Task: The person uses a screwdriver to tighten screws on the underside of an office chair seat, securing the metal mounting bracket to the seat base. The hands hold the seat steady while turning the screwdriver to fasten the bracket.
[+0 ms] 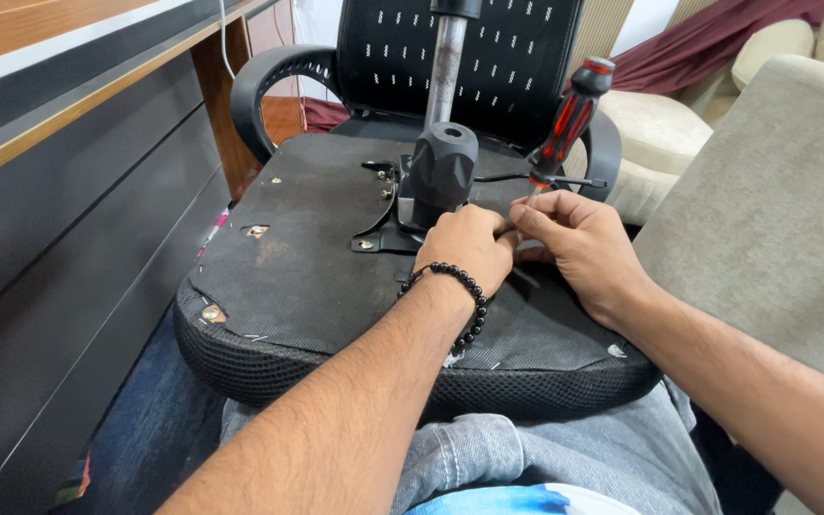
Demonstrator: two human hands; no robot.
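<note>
Screwdriver [567, 119], red and black handle with a red cap, standing tilted with the handle leaning up and to the right, its shaft running down into the person's right hand [574, 243]; the tip is hidden behind the fingers. Right hand: fingers pressed together around the lower shaft just under the handle, pinching it near the underside of the seat. Left hand [466, 250]: curled into a loose fist just beside and touching the right hand's fingertips, resting on the seat bottom beside the metal mounting plate [383, 224]; whether it pinches anything cannot be told, as its fingers are turned away. Black bead bracelet [460, 300] on the left wrist. Office chair, upturned, its seat underside [288, 277] lying across the person's lap: black fabric cover, worn, with several small bolt holes and metal inserts showing, and a black mesh edge facing the viewer. Black plastic collar [442, 167] rising from the mounting plate, with a dull metal gas-lift column [446, 67] standing up out of it. A thin black lever rod [536, 178] sticks out sideways behind the screwdriver. Perforated black backrest [488, 57] and curved black armrest [274, 81] beyond. Blue denim jeans [526, 453] under the seat. Dark cabinet front with wood-trimmed top [78, 191] to the left; beige upholstered sofa [774, 210] to the right, with maroon cloth [708, 43] behind.
</note>
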